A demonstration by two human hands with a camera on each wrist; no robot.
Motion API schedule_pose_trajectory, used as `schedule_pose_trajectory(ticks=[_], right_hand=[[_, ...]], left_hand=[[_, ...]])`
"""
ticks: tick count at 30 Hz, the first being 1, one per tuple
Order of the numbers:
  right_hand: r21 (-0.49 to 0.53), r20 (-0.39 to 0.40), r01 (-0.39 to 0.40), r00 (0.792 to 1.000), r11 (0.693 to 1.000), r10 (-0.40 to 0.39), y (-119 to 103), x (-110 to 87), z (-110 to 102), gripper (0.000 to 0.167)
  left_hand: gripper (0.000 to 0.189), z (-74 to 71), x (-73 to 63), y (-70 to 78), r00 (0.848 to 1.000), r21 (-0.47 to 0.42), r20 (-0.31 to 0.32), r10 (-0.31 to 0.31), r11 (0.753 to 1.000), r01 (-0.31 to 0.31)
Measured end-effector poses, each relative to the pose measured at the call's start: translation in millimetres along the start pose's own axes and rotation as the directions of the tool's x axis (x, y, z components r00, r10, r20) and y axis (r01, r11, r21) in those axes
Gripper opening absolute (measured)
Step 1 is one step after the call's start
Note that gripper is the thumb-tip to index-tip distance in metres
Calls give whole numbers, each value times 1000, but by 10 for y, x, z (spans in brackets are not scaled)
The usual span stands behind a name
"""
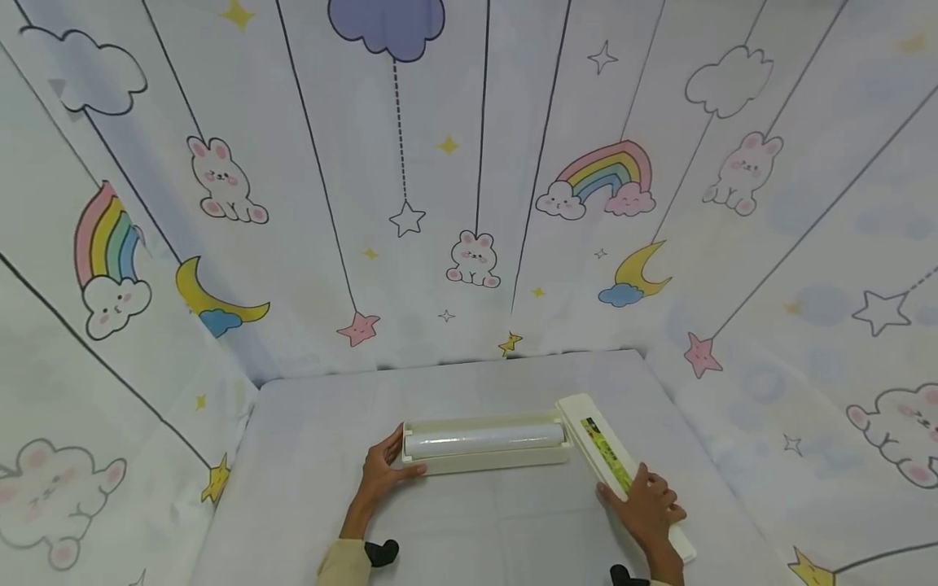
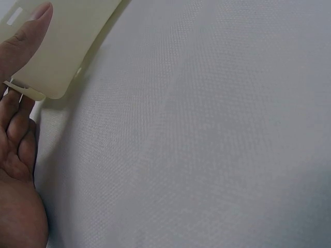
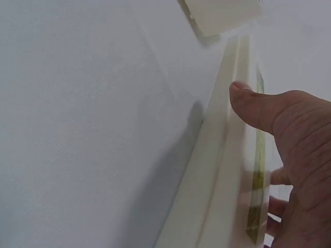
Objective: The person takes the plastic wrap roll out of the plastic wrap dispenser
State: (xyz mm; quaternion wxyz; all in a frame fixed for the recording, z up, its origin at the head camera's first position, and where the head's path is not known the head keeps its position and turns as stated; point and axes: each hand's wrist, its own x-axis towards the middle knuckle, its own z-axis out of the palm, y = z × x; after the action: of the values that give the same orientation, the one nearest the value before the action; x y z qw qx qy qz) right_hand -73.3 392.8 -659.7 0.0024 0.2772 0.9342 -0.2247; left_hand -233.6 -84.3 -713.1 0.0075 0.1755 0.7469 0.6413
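Note:
A cream plastic wrap dispenser base (image 1: pixel 491 467) lies across the white table with a shiny roll of plastic wrap (image 1: pixel 484 439) inside it. My left hand (image 1: pixel 383 470) grips its left end, thumb along the front wall and fingers round the far side. The left wrist view has the thumb (image 2: pixel 31 39) flat on the base's cream wall (image 2: pixel 67 46) and the fingertips curled at its end. With my right hand (image 1: pixel 648 505) I hold the long cream lid (image 1: pixel 582 407), which bears a green and yellow label (image 1: pixel 608 452). It slants beside the base's right end, thumb on its near side.
The table (image 1: pixel 498 521) carries a white cloth with faint creases. Around it hang white curtains (image 1: pixel 293 244) printed with rabbits, stars, moons and rainbows, close behind the back edge and along both sides.

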Motion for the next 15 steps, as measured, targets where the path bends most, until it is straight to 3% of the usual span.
schedule_pose_trajectory(ticks=[5, 10, 13, 15], right_hand=[[-5, -44, 50, 998, 999, -50, -80, 72, -110, 111], [36, -71, 141, 988, 989, -138, -201, 184, -253, 101], [53, -105, 225, 970, 973, -219, -270, 261, -342, 95], [71, -153, 295, 947, 953, -281, -342, 285, -403, 89]], left_hand=[[103, -9, 8, 29, 996, -17, 3, -89, 996, 89], [103, -15, 9, 44, 993, -16, 3, -114, 993, 114], [103, -14, 8, 58, 993, -31, 8, -118, 993, 118], [103, -13, 8, 59, 992, -37, 10, -125, 991, 126]])
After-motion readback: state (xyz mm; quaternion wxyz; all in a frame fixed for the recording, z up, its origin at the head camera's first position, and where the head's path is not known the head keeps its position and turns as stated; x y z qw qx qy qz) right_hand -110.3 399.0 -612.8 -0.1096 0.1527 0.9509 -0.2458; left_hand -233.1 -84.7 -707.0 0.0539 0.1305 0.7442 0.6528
